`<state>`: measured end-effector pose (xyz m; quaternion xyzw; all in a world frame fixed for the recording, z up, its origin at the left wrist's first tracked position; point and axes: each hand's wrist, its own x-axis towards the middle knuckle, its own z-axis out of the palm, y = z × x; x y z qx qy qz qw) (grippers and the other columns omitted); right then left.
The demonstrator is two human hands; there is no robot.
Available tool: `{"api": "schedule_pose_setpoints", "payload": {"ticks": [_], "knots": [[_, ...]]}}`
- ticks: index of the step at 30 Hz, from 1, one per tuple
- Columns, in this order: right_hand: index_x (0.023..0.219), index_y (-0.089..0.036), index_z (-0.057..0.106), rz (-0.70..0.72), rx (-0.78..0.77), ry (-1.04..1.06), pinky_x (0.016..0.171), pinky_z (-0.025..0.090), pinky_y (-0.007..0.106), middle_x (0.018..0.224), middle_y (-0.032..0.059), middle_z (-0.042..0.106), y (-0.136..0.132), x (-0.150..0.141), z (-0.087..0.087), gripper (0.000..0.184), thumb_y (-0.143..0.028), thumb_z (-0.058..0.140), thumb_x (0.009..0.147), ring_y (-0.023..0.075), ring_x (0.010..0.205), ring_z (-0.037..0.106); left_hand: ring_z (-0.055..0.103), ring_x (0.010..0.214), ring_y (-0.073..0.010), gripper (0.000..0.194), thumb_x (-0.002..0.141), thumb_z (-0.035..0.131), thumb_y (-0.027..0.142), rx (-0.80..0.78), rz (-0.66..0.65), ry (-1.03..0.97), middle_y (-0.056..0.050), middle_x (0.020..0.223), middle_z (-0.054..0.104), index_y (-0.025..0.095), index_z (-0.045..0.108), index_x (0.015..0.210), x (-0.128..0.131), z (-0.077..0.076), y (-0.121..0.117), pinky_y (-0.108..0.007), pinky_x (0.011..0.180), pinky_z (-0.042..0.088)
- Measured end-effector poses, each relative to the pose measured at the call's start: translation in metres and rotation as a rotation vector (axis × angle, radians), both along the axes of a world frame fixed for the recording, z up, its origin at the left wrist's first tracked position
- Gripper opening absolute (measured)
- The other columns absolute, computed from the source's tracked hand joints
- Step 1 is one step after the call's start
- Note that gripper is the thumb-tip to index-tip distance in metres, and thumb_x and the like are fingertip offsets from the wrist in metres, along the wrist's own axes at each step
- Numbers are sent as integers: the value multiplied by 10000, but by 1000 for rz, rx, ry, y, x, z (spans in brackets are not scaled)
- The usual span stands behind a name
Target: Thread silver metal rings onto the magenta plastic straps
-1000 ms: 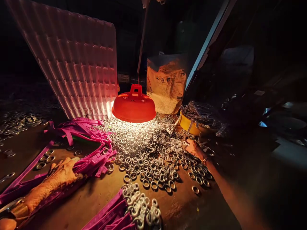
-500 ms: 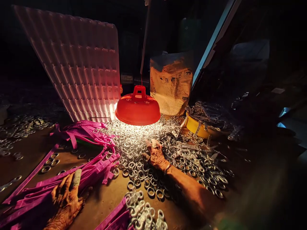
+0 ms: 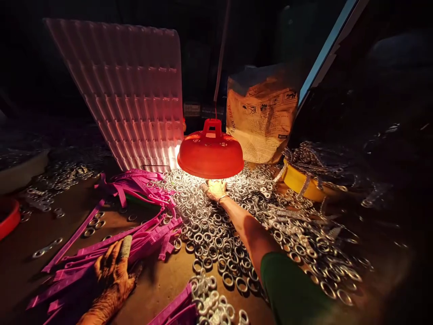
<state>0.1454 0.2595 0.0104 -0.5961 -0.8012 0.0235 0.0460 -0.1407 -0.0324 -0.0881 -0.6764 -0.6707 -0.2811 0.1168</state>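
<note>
A big heap of small metal rings (image 3: 216,225) covers the table under a low red lamp shade (image 3: 210,152). My right hand (image 3: 215,189) reaches far forward into the heap, right under the lamp, palm down on the rings; its fingers are partly hidden by the shade. My left hand (image 3: 111,271) lies flat on a bundle of magenta plastic strips (image 3: 135,234) at the lower left, fingers stretched out, one finger wrapped in tape. More strips threaded with rings (image 3: 206,307) lie at the bottom edge.
A white ribbed plastic panel (image 3: 135,95) leans behind the lamp at the left. A printed paper sack (image 3: 260,122) stands behind, a yellow bowl (image 3: 299,183) with chained rings at the right. Loose rings are scattered at the far left beside a red container's rim (image 3: 8,216).
My right hand has swept from the right side of the ring heap leftward and forward to under the lamp. My left hand has slid nearer along the strips. The view has shifted left.
</note>
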Motion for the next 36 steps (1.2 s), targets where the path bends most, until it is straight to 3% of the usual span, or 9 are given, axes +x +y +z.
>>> {"api": "schedule_pose_setpoints", "payload": {"ticks": [3,6,10,14,17,21,29,36], "knots": [[1112,-189,657,-15,-18,-4,897,339,544,1109,168,638,5,-1,11,412,-430,385,917,362,1114,484,477,1211,-391,594,851,461,400,52,87,85,-93,1288,580,324,349,1429,8,14,-2,-640,927,376],[1212,-178,606,19,19,-8,917,307,591,1108,185,629,-18,9,15,397,-345,451,887,379,1151,447,474,1206,-423,653,864,424,422,80,130,168,-121,1373,503,291,221,1471,13,27,-3,-662,908,359],[1375,-260,469,179,90,10,979,273,542,1292,147,543,-91,38,3,497,-361,456,888,339,1224,388,475,1186,-442,682,872,381,378,101,137,181,-173,1391,464,242,132,1492,18,32,-2,-646,911,345],[1411,-266,436,557,99,93,1008,250,527,1406,142,437,-169,63,-26,613,-483,511,843,347,1259,355,475,1168,-446,703,860,390,362,72,126,178,-207,1351,489,203,131,1494,17,28,-2,-643,904,340],[1436,-289,392,703,39,94,1049,195,542,1435,124,409,-194,64,-40,606,-498,467,873,334,1277,344,438,1231,-420,656,840,414,332,23,117,190,-162,1330,533,249,240,1467,16,28,-3,-618,929,326],[1446,-305,367,624,39,85,1064,161,559,1455,119,385,-178,45,-44,545,-471,387,927,332,1334,275,420,1251,-431,652,810,441,333,21,128,190,-168,1334,531,238,311,1441,17,35,-5,-607,901,335],[1385,-260,449,460,55,83,1023,173,601,1398,159,427,-124,22,-43,562,-558,271,943,343,1288,322,495,1169,-440,775,821,461,338,22,150,239,-196,1323,514,235,97,1498,9,27,-3,-622,897,359],[1403,-283,427,385,46,85,999,195,603,1330,174,480,-93,11,-42,617,-624,254,918,382,1271,345,531,1100,-454,789,798,439,295,-7,171,307,-271,1248,534,147,118,1503,9,28,-2,-599,867,374]]}}
